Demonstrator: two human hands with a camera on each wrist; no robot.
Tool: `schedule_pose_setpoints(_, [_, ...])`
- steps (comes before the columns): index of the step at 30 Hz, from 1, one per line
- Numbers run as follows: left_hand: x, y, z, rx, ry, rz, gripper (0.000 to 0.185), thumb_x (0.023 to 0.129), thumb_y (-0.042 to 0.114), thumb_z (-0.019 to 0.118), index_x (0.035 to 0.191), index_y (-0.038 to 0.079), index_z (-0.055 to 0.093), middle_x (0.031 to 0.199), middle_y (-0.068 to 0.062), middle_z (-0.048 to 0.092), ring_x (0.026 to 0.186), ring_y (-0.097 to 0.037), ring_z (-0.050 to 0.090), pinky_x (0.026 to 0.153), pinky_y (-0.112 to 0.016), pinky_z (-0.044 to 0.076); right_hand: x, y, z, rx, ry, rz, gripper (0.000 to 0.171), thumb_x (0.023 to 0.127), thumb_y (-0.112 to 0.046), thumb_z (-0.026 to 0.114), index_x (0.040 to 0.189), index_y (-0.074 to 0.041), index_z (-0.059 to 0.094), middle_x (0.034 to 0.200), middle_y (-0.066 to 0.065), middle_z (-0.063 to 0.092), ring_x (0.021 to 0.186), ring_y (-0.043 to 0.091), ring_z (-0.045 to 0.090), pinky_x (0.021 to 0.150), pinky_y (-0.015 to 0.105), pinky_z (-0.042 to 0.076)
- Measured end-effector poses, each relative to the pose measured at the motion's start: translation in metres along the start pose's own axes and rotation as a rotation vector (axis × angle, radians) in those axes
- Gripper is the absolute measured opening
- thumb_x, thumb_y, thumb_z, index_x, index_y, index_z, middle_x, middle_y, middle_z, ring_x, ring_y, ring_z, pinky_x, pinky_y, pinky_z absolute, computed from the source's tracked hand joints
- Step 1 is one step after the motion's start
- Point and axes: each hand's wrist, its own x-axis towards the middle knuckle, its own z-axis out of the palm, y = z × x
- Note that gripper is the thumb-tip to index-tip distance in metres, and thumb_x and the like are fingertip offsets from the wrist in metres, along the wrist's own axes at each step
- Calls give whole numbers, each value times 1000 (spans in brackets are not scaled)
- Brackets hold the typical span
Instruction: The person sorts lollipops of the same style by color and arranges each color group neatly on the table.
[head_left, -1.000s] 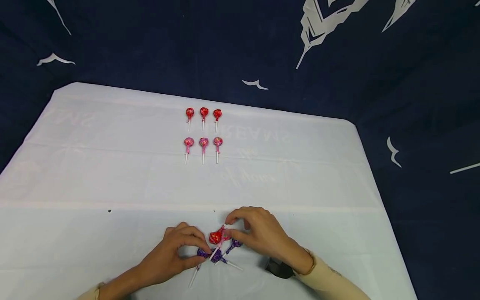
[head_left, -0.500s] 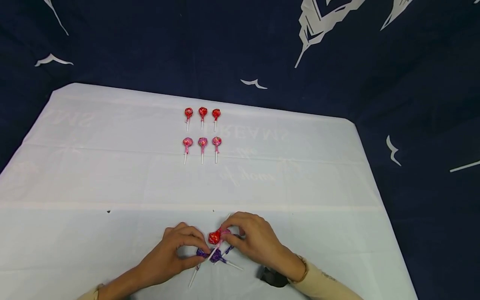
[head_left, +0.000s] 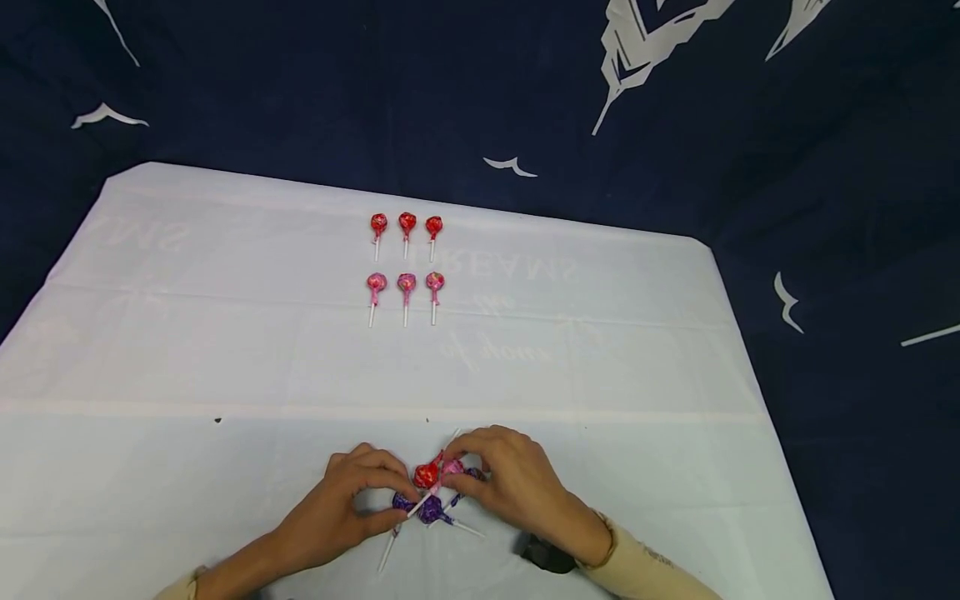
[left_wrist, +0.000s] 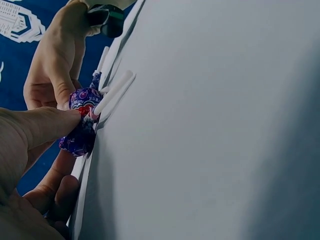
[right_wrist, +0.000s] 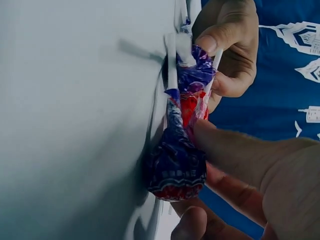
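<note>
A small heap of lollipops [head_left: 433, 492] lies near the front edge of the white table [head_left: 225, 350]: a red one [head_left: 426, 476], a pink one [head_left: 452, 467] and purple ones [head_left: 431, 512]. My left hand [head_left: 396, 498] pinches a purple lollipop [left_wrist: 77, 137] at the heap's left side. From the right, my right hand [head_left: 463, 468] curls its fingers over the heap and pinches the pink lollipop. In the right wrist view, a fingertip [right_wrist: 235, 152] of that hand presses on a purple wrapper [right_wrist: 175, 167] with red beneath it. White sticks [left_wrist: 112, 92] poke out of the heap.
Farther back on the table lie two neat rows of three: red lollipops [head_left: 407, 222] behind, pink lollipops [head_left: 407, 284] in front. A dark blue cloth with white prints [head_left: 645, 42] surrounds the table. A black strap [head_left: 543, 554] sits at my right wrist.
My right hand has come down and closed in on the heap, lowering the lollipop it held slightly raised. The left hand has stayed in place.
</note>
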Motion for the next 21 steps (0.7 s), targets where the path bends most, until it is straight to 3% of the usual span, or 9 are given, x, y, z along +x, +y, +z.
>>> schedule_pose_setpoints(15, [1, 2, -2, 10, -4, 18, 31, 83, 15, 82, 99, 40, 73, 106, 21, 66, 103, -2, 51, 81, -39, 25, 3, 4, -4, 169, -74, -15, 14, 90, -27, 76, 104, -26, 78, 102, -16, 74, 57, -3, 47, 50, 16, 38])
schedule_pose_setpoints(21, [2, 1, -6, -12, 9, 29, 31, 82, 10, 82, 101, 34, 76, 106, 19, 68, 103, -4, 55, 85, -36, 37, 2, 4, -4, 225, -106, 1, 14, 91, -25, 75, 105, -27, 78, 101, -16, 73, 54, -2, 44, 47, 18, 36])
